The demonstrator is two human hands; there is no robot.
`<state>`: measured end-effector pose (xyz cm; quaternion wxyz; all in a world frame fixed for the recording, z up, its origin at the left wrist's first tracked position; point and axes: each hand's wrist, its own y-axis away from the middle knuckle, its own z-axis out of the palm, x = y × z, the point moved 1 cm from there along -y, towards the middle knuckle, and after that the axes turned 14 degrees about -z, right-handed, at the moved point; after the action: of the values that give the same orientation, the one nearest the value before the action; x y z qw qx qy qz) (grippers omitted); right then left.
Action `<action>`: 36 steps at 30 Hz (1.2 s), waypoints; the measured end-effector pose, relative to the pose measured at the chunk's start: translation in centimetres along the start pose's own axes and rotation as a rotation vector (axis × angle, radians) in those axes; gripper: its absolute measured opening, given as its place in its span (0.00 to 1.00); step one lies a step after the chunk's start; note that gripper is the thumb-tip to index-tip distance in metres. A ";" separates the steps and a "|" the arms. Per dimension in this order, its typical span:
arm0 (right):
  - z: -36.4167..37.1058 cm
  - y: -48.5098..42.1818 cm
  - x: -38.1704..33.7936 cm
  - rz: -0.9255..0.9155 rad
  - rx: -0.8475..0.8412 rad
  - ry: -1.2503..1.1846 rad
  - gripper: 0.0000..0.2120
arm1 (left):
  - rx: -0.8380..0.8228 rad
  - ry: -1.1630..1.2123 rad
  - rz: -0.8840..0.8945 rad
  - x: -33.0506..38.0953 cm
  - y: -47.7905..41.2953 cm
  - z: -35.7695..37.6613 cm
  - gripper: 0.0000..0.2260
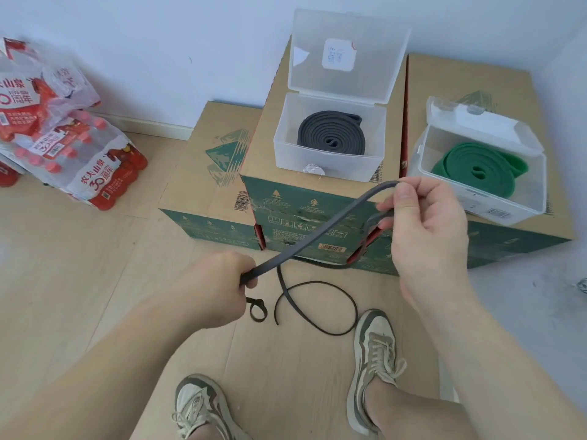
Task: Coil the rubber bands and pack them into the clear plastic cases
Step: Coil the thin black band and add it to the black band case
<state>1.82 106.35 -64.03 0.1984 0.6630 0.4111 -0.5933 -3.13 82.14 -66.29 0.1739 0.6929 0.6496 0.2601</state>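
Head view showed two coils already packed: the grey band (330,134) in the open case (327,168), the green band (476,166) in the second case (508,201). The dark band (317,230) was not yet coiled. The left hand (219,281) gripped it with curled fingers, and the right hand (425,223) pinched its folded end.

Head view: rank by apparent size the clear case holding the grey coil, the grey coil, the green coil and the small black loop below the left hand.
1. clear case
2. green coil and grey coil: near alike; green looks slightly wider but may lie nearer, so unranked
3. small black loop
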 end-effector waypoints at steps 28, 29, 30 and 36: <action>1.6 0.8 0.0 0.035 -0.105 -0.110 0.10 | -0.007 0.113 0.110 1.2 1.3 -1.2 0.05; 1.4 0.7 0.4 0.064 -0.069 -0.051 0.10 | 0.007 0.116 0.116 0.9 1.2 -1.2 0.05; 1.2 0.5 0.8 0.100 -0.047 0.017 0.09 | 0.049 0.148 0.136 0.8 1.1 -1.3 0.06; 1.0 1.1 -0.1 0.114 -0.379 0.137 0.20 | 0.242 0.541 0.345 1.4 1.4 -1.7 0.14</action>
<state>2.05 104.89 -64.39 0.3244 0.6749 0.4896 -0.4467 -3.00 83.26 -63.91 -0.1349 0.7141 0.5715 0.3812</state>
